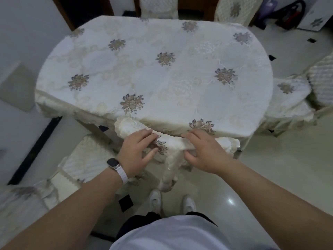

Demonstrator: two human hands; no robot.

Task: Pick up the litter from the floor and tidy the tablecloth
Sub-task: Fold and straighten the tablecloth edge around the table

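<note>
Half done, seemingly: left hand (138,150) and right hand (205,152) grasp the tablecloth (162,78), bunched along the table's near edge. No litter shows on the floor (270,177).

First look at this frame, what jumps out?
A cream tablecloth with grey-gold flower motifs fills the middle of the view. At its near edge, the left hand and right hand grip a bunched roll of the cloth. A white-strapped watch sits on the left wrist.
</note>
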